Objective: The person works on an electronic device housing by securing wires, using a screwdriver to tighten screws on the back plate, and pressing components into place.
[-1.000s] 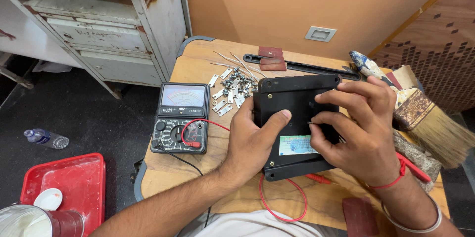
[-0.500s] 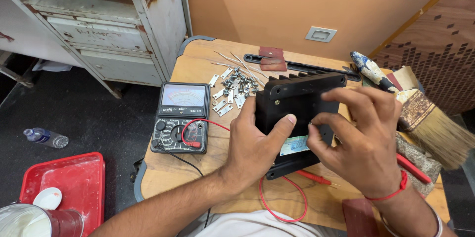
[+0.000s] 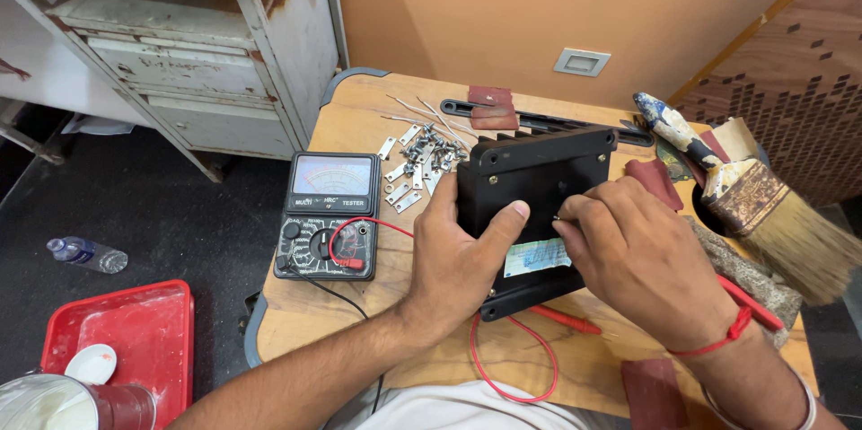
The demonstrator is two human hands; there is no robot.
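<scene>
A black box-shaped device (image 3: 539, 179) with a flat screwed cover and a pale label stands tilted up on the wooden table (image 3: 359, 120). My left hand (image 3: 462, 250) grips its left side, thumb pressed on the cover. My right hand (image 3: 642, 259) rests on the cover's right half, fingertips pinched near the middle; what they pinch is too small to tell. A red test probe (image 3: 561, 320) lies just under the device.
A black analogue multimeter (image 3: 329, 215) with red and black leads lies left of the device. Small metal plates and screws (image 3: 415, 165) are scattered behind it. A large paintbrush (image 3: 763, 206) lies at right. On the floor: red tray (image 3: 126, 340), plastic bottle (image 3: 85, 255), metal cabinet (image 3: 180, 53).
The device has been tipped up and turned, its top edge raised. My right hand slid from the right edge onto the cover's middle, fingertips now pinched together.
</scene>
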